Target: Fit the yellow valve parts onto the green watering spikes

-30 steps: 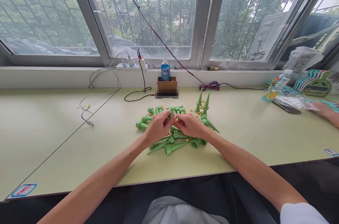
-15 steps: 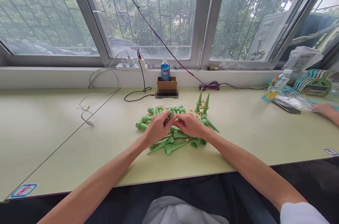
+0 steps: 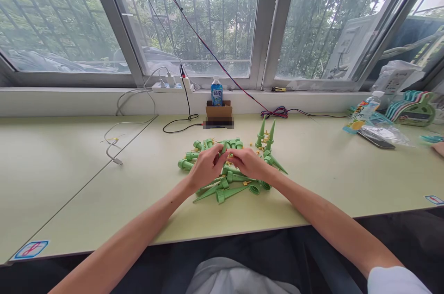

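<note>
My left hand (image 3: pixel 207 164) is closed on a green plastic watering spike (image 3: pixel 225 147), its pointed end up between thumb and fingers. Fingertips of my right hand (image 3: pixel 250 163) pinch together right beside that spike; whatever they hold is hidden. Under and around both hands lies a pile of more green spikes with ribbed caps, among them a spike (image 3: pixel 229 194) at the front. Small yellow valve pieces (image 3: pixel 247 183) are scattered through the pile. To the right of my hands, two spikes (image 3: pixel 261 133) stand upright on their caps.
A blue-labelled bottle (image 3: pixel 217 91) stands in a small cardboard box (image 3: pixel 219 111) by the window. Cables and a power strip (image 3: pixel 169 88) run along the sill. On the right are a drink bottle (image 3: pixel 364 111), a phone (image 3: pixel 376 140), green plastic items (image 3: pixel 414 111) and another person's hand (image 3: pixel 439 148).
My hands stay almost in place, the spike and fingers shifting only slightly. The other person's hand at the right has drawn away from the plastic bag toward the frame's edge.
</note>
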{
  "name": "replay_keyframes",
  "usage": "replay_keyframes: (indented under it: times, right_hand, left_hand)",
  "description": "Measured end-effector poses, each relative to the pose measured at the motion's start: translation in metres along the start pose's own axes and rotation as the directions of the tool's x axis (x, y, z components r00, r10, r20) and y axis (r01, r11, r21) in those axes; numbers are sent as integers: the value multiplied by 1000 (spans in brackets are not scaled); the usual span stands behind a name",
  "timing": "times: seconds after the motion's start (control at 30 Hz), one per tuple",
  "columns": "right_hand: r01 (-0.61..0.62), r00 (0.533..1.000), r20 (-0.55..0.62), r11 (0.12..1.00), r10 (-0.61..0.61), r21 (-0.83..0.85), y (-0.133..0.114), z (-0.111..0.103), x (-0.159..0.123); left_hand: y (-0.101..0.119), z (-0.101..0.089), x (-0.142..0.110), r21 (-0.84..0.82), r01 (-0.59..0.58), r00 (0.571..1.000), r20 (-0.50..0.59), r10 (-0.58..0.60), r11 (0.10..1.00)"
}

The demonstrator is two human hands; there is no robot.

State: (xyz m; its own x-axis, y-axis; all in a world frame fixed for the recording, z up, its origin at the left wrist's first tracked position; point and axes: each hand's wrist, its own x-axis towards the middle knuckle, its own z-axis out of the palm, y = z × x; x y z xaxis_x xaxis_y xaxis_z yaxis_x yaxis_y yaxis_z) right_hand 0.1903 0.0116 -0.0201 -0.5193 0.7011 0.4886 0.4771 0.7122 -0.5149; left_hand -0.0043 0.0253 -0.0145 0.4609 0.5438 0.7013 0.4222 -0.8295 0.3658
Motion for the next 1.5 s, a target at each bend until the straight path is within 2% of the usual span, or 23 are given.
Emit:
replay_keyframes:
  times: [0.57,0.8,1.1,1.5]
  right_hand:
    - [9,998,63,999,-7,-36,-2,-2,0]
    - [1,996,91,996,7,-87,-1,-2,-1]
    - [-32,998,50,988,40,-152,-1,3,-1]
    - [-39,992,108,976,63,-214,1,3,-2]
  left_hand:
    - [-1,-1,-2,23,-46,999,-4,46,999]
    - [1,-2,-2,35,-41,999,-3,41,999]
    - [3,-3,-1,32,-20,1000,8,20,999]
    - [1,-2,-2,15,-22,1000,21,21,1000]
